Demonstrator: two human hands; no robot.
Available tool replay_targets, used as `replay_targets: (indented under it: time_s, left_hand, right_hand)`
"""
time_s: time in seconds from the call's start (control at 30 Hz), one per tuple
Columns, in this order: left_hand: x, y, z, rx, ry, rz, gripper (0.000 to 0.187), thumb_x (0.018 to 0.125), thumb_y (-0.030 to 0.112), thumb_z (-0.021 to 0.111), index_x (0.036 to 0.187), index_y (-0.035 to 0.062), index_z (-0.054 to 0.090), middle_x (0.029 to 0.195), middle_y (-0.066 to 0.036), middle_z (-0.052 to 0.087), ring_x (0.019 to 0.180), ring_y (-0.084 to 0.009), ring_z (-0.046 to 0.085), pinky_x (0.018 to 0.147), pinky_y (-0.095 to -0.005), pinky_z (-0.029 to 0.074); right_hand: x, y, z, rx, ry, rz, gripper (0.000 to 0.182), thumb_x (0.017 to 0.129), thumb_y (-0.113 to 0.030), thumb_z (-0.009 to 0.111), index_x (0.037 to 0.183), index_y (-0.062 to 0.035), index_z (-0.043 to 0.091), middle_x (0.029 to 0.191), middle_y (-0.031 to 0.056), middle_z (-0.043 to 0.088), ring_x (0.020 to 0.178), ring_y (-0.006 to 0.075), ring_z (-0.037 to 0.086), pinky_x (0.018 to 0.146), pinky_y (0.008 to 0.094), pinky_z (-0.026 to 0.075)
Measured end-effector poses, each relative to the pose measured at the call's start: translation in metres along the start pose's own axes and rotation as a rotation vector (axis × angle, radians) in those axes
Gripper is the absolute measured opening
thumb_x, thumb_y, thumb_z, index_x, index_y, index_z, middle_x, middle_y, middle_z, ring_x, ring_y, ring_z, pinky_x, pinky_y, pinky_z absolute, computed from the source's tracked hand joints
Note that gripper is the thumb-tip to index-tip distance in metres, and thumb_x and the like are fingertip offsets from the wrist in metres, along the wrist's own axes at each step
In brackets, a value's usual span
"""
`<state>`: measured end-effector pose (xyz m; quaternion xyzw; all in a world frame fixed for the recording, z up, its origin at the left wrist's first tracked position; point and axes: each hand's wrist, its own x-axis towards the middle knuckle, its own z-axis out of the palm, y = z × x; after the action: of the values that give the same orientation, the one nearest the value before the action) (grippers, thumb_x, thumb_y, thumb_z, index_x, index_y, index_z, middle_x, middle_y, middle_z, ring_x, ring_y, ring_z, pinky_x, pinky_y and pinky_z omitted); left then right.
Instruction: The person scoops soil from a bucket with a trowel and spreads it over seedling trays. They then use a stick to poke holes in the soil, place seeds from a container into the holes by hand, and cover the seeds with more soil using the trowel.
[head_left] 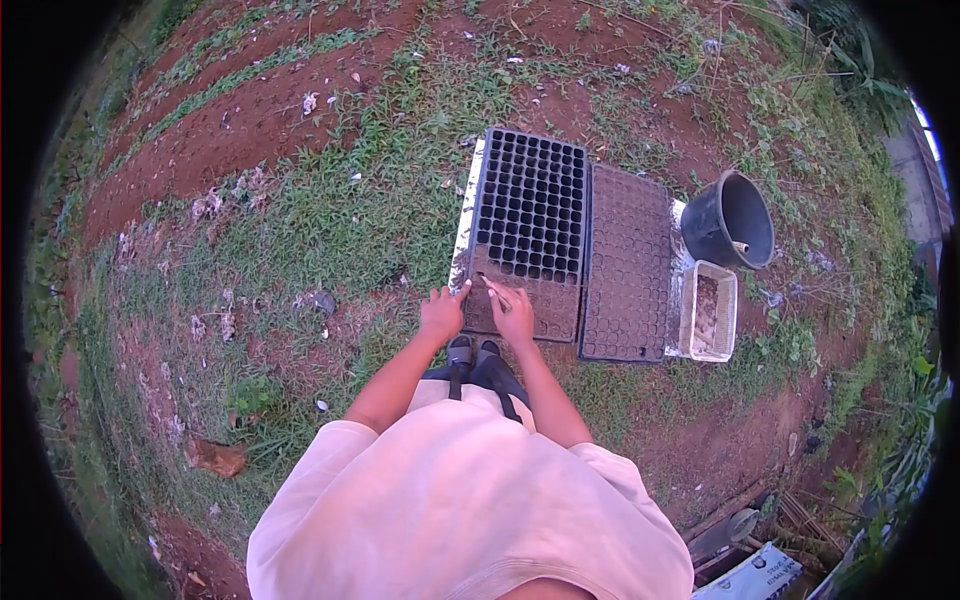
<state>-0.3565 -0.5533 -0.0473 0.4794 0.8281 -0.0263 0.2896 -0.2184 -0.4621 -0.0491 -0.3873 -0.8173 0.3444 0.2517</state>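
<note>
A black seedling tray (531, 210) lies in front of me; its far cells look dark and hollow, while the near rows are filled with brown soil. At its near left edge is my left hand (442, 312), fingers apart, with the foremost fingertip by the rim. My right hand (514, 314) is over the soil-filled rows, its fingers pinched together. A small, pale, thin thing seems to show at those fingertips, too small to name. Beside this tray lies a second seedling tray (626, 262), its cells covered with soil.
Right of the trays stand a dark bucket (700, 225) with a pale-handled item inside and a whitish plastic basket (733, 315) holding brown material. A white board (464, 225) shows under the trays. Grass surrounds them, with reddish soil beds (250, 125) farther off and a brick-like block (215, 458) at left.
</note>
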Motion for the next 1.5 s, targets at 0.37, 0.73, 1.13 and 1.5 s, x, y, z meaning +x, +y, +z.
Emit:
replay_targets:
  time_s: [0.37, 0.73, 1.13, 1.5]
  left_hand:
    - [0.010, 0.006, 0.018, -0.270, 0.587, 0.249, 0.023, 0.088, 0.017, 0.059, 0.109, 0.0099, 0.057, 0.125, -0.013, 0.050, 0.122, -0.0356, 0.043, 0.097, -0.0470, 0.044]
    - [0.027, 0.041, 0.018, -0.357, 0.615, 0.525, 0.009, 0.079, 0.012, 0.070, 0.085, 0.0078, 0.065, 0.116, -0.009, 0.058, 0.122, -0.0364, 0.044, 0.100, -0.0454, 0.040]
    - [0.039, 0.089, 0.017, -0.334, 0.562, 0.552, 0.027, 0.081, 0.022, 0.071, 0.099, 0.0055, 0.060, 0.122, -0.016, 0.053, 0.125, -0.0391, 0.039, 0.105, -0.0473, 0.035]
    - [0.024, 0.124, 0.013, -0.352, 0.484, 0.646, 0.025, 0.084, 0.012, 0.061, 0.107, 0.0034, 0.055, 0.120, -0.018, 0.051, 0.126, -0.0411, 0.036, 0.106, -0.0486, 0.032]
  right_hand:
    - [-0.015, 0.016, -0.040, -0.074, 0.234, 0.079, 0.029, 0.087, -0.012, 0.063, 0.117, -0.0106, 0.066, 0.113, 0.0069, 0.067, 0.102, 0.0262, 0.054, 0.094, 0.0345, 0.041]
    - [-0.039, 0.063, -0.055, -0.473, 0.111, 0.235, 0.051, 0.086, -0.019, 0.059, 0.136, -0.0190, 0.050, 0.137, 0.0027, 0.053, 0.124, 0.0341, 0.039, 0.106, 0.0450, 0.033]
    - [-0.035, 0.094, -0.083, -0.458, 0.201, 0.378, 0.052, 0.083, -0.020, 0.061, 0.135, -0.0185, 0.052, 0.138, 0.0043, 0.052, 0.127, 0.0379, 0.037, 0.107, 0.0478, 0.031]
    - [-0.064, 0.086, -0.115, -0.367, 0.412, 0.503, 0.050, 0.085, -0.024, 0.061, 0.133, -0.0172, 0.052, 0.141, 0.0117, 0.045, 0.129, 0.0408, 0.034, 0.109, 0.0507, 0.028]
